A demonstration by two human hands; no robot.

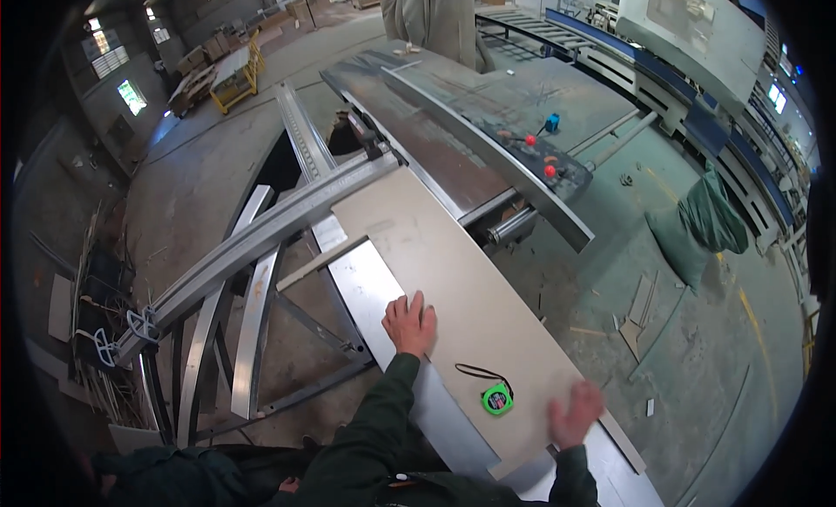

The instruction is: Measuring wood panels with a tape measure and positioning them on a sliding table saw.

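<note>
A long beige board (pixel 453 272) lies on the sliding table of a panel saw (pixel 435 132). My left hand (pixel 409 324) rests flat on the board's left edge, fingers together and pointing away from me. My right hand (pixel 575 413) is at the board's near right edge, blurred, fingers spread, holding nothing that I can see. A green tape measure (pixel 497 398) with a black strap lies on the board between my hands, touched by neither.
The saw's metal fence arm (pixel 261 237) crosses to the left. Red and blue control buttons (pixel 540 145) sit on the saw's far side. A person (pixel 435 19) stands beyond the saw. A green sack (pixel 705 224) and wood offcuts (pixel 640 320) lie on the floor at right.
</note>
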